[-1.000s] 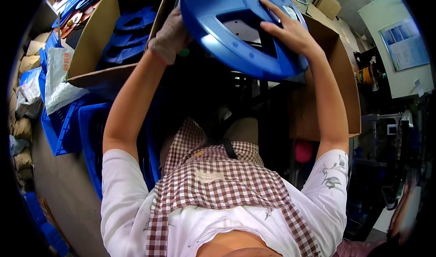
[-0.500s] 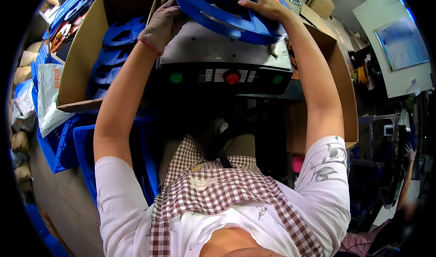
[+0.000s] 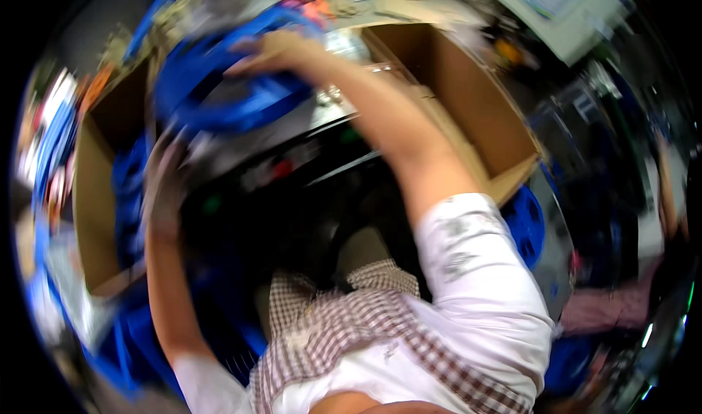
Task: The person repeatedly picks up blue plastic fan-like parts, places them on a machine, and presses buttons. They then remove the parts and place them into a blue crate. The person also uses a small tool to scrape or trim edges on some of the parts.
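Observation:
Motion smears the view. A round blue plastic reel (image 3: pixel 219 118) with large cut-out openings sits tilted over the light top of a machine (image 3: pixel 274 132). My bare right hand (image 3: pixel 281 53) reaches across the reel, its fingers closed on the blue plastic beside an opening. Lower down, my left hand (image 3: pixel 164 183), in a greyish glove, is just below the reel's left edge. Its blurred fingers point up, stretched out; whether their tips touch the rim is unclear. A red button (image 3: pixel 281 168) and a green button (image 3: pixel 212 204) show on the machine's dark front.
At left stands a cardboard box (image 3: pixel 95 213) holding blue reels (image 3: pixel 128 194). Another open cardboard box (image 3: pixel 468 96) is on the right, with more blue plastic (image 3: pixel 525 227) below it. A co-worker's arm (image 3: pixel 668 187) shows at far right, below a white board (image 3: pixel 559 19).
The view has swung, so the machine and boxes appear shifted and tilted. My left hand has come off the reel's side and dropped lower. My right hand stays on the reel.

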Demonstrator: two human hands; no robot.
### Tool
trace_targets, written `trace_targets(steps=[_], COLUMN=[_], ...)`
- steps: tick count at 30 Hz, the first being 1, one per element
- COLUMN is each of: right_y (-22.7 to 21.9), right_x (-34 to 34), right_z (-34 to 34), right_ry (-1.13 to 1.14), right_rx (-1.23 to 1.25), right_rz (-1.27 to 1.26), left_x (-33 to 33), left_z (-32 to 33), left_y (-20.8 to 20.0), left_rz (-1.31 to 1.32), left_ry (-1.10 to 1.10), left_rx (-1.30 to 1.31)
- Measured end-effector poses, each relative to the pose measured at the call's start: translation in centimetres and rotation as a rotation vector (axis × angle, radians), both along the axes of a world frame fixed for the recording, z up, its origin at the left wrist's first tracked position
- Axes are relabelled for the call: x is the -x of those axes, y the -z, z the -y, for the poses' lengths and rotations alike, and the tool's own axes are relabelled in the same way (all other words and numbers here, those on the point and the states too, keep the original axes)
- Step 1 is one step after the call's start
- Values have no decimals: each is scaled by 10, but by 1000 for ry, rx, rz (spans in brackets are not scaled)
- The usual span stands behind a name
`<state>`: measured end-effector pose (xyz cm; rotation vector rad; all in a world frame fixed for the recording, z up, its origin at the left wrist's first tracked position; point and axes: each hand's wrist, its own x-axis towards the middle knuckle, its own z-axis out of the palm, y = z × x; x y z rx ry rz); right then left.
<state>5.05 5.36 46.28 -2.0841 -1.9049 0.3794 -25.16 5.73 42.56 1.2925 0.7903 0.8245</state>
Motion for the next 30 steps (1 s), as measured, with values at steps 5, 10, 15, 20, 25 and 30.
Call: trace_targets(steps=[5, 10, 15, 20, 25, 30], right_y=[-12, 107, 179, 175, 181, 182], right_x=[-13, -77, -84, -68, -66, -69], right_z=[89, 172, 175, 172, 168, 170], right_ry=[4, 519, 459, 457, 486, 450], right_rx=[-824, -798, -611, -627, -691, -667], right_rz=[-175, -393, -303, -413, -305, -287], left_x=[27, 44, -31, 16, -11, -6], left_z=[17, -4, 23, -14, 11, 12], left_y=[29, 120, 104, 174, 150, 153], left_rz=[-277, -232, -369, -399, -382, -179], left_ry=[-225, -231, -274, -411, -552, -440], left_rx=[-562, -575, -350, -580, -513, -547])
